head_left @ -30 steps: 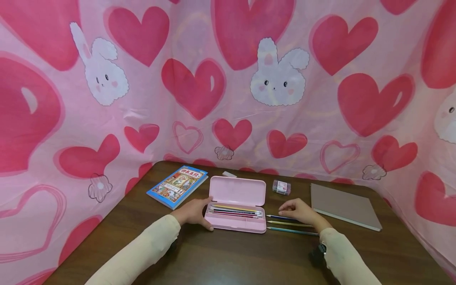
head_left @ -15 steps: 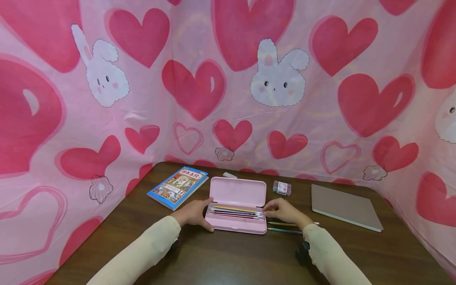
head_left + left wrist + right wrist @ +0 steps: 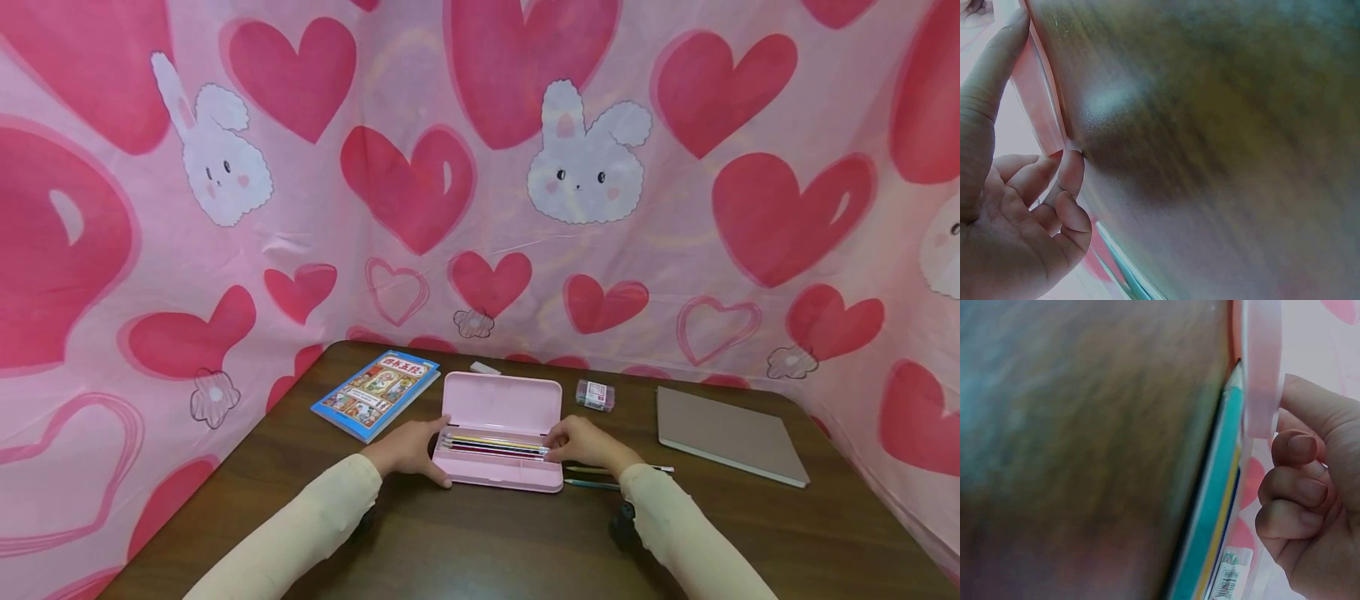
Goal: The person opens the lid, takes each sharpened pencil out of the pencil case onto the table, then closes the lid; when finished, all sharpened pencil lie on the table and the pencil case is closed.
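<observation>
A pink pencil case (image 3: 502, 402) stands with its lid raised in the middle of the table, several pencils (image 3: 491, 447) lying in its long compartment. My left hand (image 3: 408, 450) grips the case's left end, thumb along the front; the left wrist view shows fingers at the corner of its wall (image 3: 1044, 106). Over the right end, my right hand (image 3: 588, 442) pinches at the pencils' eraser ends, its other fingers curled; how many it holds is hidden. Outside the case at the right lie a yellow pencil (image 3: 588, 470), a teal pencil (image 3: 592, 484) and a dark blue one (image 3: 1222, 534).
A blue-bordered book (image 3: 378, 393) lies at the back left. Behind the lid is a small white block (image 3: 485, 367). A small clear box (image 3: 595, 396) sits at the back, with a grey-brown notebook (image 3: 727, 437) farther right. Heart-patterned cloth encloses the table's far sides.
My right hand has moved left from above the loose pencils to the right end of the case, its fingers now at the pencil ends inside. My left hand stays on the case.
</observation>
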`<state>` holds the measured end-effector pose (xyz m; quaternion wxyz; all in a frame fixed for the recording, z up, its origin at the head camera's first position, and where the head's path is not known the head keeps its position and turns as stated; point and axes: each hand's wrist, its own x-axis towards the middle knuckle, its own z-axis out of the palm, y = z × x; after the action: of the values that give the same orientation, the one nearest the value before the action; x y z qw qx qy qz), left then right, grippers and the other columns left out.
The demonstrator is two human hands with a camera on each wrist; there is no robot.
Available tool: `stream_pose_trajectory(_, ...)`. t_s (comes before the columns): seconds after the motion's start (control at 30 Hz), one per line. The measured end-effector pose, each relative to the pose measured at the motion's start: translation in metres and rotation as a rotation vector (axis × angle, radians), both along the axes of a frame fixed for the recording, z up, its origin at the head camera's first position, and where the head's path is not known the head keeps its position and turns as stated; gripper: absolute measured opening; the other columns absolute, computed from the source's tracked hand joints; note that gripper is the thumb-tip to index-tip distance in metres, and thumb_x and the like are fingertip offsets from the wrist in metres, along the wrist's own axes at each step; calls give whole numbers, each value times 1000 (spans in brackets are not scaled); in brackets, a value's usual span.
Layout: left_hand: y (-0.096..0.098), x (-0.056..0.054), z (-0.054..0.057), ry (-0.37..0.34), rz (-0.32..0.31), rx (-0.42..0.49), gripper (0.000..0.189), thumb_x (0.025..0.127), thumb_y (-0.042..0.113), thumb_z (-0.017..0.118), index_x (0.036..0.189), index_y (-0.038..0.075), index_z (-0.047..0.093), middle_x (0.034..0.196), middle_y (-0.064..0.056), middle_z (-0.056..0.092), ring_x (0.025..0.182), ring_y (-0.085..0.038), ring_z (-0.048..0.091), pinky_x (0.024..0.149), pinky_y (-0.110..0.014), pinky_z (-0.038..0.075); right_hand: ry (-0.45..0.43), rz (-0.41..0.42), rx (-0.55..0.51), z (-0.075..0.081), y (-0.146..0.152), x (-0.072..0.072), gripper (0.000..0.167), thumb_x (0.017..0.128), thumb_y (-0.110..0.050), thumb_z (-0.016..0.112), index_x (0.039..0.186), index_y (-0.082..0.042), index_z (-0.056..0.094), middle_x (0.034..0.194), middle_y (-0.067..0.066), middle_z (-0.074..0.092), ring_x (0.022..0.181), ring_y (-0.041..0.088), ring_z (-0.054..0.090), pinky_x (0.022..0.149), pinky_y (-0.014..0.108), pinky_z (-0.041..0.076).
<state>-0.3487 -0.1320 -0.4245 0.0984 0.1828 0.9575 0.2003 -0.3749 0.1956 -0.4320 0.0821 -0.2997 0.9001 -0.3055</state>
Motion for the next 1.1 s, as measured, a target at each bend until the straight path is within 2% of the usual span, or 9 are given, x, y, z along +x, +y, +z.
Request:
stream_pose_trajectory(0.17,1,1,1,1,1,-5,108,56,56,81,143,12,35,138,-15,47,124,-31,46,102,-50,37,32,12,38,4,-4,1,12,78,-15,73,85,-6,70,64,-5,56,60,8,47,54,20,44)
stream_pose_trajectory(0.3,1,0,1,6,-7,-3,108,56,55,81,143,11,35,138,-16,47,124,-31,47,102,-49,38,22,6,61,8,-5,4,10,79,-15,73,83,-7,68,65,-3,54,61,9,47,55,21,44)
stream_pose_trajectory(0.6,0,-1,-1,8,1,-3,108,56,56,81,143,12,35,139,-15,47,125,-30,46,103,-49,37,51,-9,84,9,-8,7,7,81,-16,71,81,-9,69,65,-5,57,60,7,48,55,20,45)
stream_pose_trajectory(0.83,0,-2,-3,17,-12,-2,110,55,57,81,143,10,35,138,-16,47,124,-30,47,102,-48,38,103,-31,62,9,-5,10,6,84,-13,67,86,-9,71,70,-5,61,61,7,50,57,20,46)
stream_pose_trajectory(1.1,0,-3,-3,19,-3,-13,110,55,57,81,143,11,35,138,-15,47,123,-29,47,103,-47,38,198,-67,8,10,16,13,5,84,-13,67,82,-8,68,71,-4,62,60,2,46,56,19,43)
